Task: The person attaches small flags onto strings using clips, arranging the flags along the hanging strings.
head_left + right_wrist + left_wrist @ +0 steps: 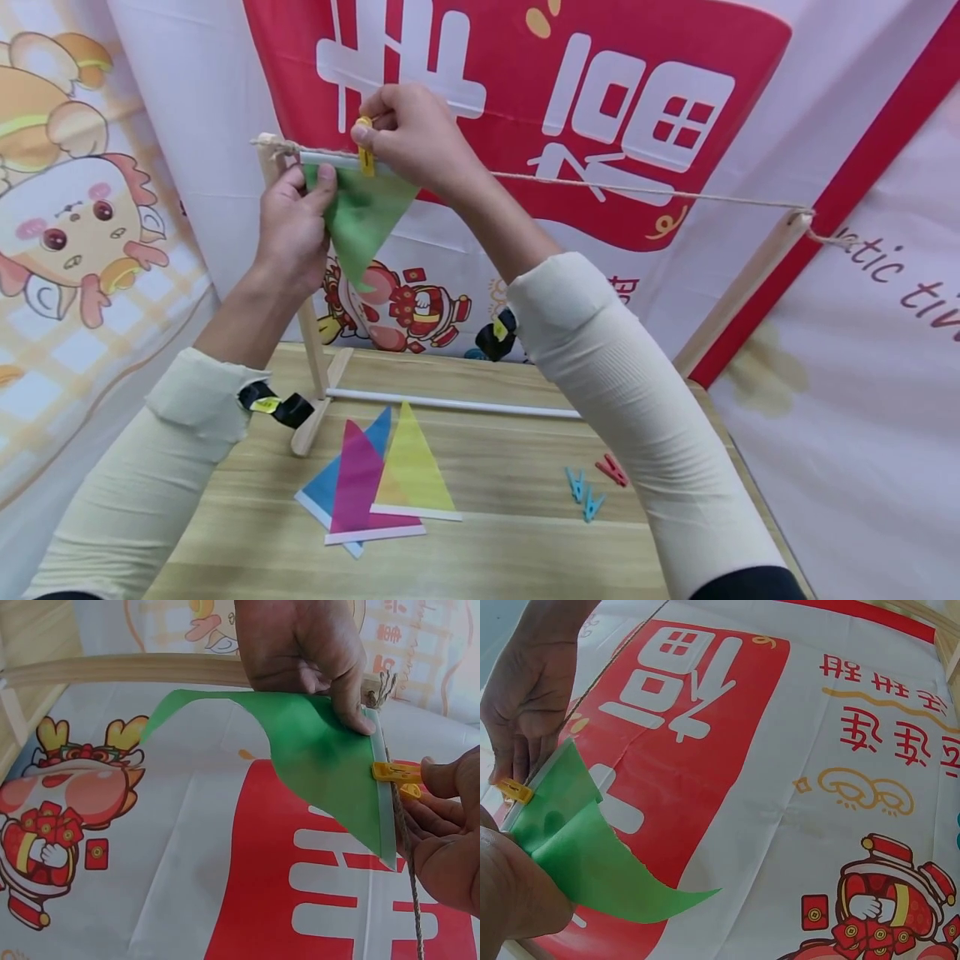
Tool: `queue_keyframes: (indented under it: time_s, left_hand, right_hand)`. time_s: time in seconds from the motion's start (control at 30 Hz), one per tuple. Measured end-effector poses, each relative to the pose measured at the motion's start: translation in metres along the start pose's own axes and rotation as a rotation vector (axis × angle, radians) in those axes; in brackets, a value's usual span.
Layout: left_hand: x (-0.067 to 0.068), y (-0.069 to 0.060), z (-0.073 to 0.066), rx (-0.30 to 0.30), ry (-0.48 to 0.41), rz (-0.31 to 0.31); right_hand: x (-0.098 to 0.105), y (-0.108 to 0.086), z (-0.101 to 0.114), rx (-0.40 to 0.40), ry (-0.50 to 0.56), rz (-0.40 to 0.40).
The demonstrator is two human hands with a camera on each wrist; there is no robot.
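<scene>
Seemingly pegging green flag [367,208] to rope [637,190] nr post [311,350]; pinching hem [385,817] w/ L grip [292,225], yellow peg [367,158] astride it w/ R grip [420,137]; next prob. needing peg seated on hem + rope, bite checked.

Behind the fingers [386,100], a red panel [517,125] with large white characters is printed on a white cloth [180,83]. Lower than the fingers, a cartoon figure [431,308] is shown in red. To their left, a checked sheet [120,350] is decorated with cartoon animals. Far to their right, a red band [862,167] is bordered by a lettered sheet [862,417]. Well beneath them, a wood-grain tabletop [517,492] is seen.
</scene>
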State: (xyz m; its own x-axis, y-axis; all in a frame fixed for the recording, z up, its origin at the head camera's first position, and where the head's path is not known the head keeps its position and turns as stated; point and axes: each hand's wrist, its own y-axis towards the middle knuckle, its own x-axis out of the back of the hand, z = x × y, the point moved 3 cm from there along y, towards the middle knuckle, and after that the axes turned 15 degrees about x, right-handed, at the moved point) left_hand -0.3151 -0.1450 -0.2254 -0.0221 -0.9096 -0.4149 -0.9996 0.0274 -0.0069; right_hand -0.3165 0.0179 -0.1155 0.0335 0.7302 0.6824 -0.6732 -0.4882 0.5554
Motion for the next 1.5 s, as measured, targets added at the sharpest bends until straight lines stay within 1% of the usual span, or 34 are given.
queue_keyframes:
  time_s: [0.17, 0.33, 0.63, 0.77, 0.9, 1.03, 1.1, 1.23, 1.33, 1.5]
  left_hand:
    - [0.000, 0.001, 0.001, -0.003, -0.029, 0.009]
    - [0.001, 0.000, 0.001, 0.000, -0.028, 0.017]
    - [0.006, -0.002, 0.003, -0.003, 0.032, 0.031]
    - [0.008, -0.003, 0.004, -0.019, 0.045, 0.034]
    - [0.009, -0.003, 0.006, -0.024, 0.056, 0.031]
    - [0.010, -0.003, 0.008, -0.016, 0.077, 0.027]
    - [0.010, -0.003, 0.009, -0.014, 0.091, 0.023]
    - [0.011, -0.005, 0.012, -0.016, 0.132, 0.014]
    - [0.012, -0.005, 0.016, -0.015, 0.156, 0.018]
    - [0.015, -0.003, 0.024, -0.008, 0.184, 0.031]
  right_hand:
    - [0.002, -0.003, -0.001, -0.017, -0.005, 0.026]
    - [0.004, -0.008, -0.001, -0.018, 0.009, 0.021]
    - [0.012, -0.020, -0.002, 0.010, 0.034, -0.005]
    - [0.018, -0.026, -0.003, 0.032, 0.049, -0.047]
    - [0.027, -0.033, -0.010, 0.029, 0.071, -0.121]
    - [0.036, -0.041, -0.020, 0.006, 0.155, -0.216]
    - [0.039, -0.045, -0.025, 0.010, 0.221, -0.261]
    - [0.044, -0.051, -0.032, 0.046, 0.367, -0.338]
    - [0.047, -0.057, -0.037, 0.069, 0.442, -0.367]
    - [0.051, -0.063, -0.041, 0.091, 0.502, -0.373]
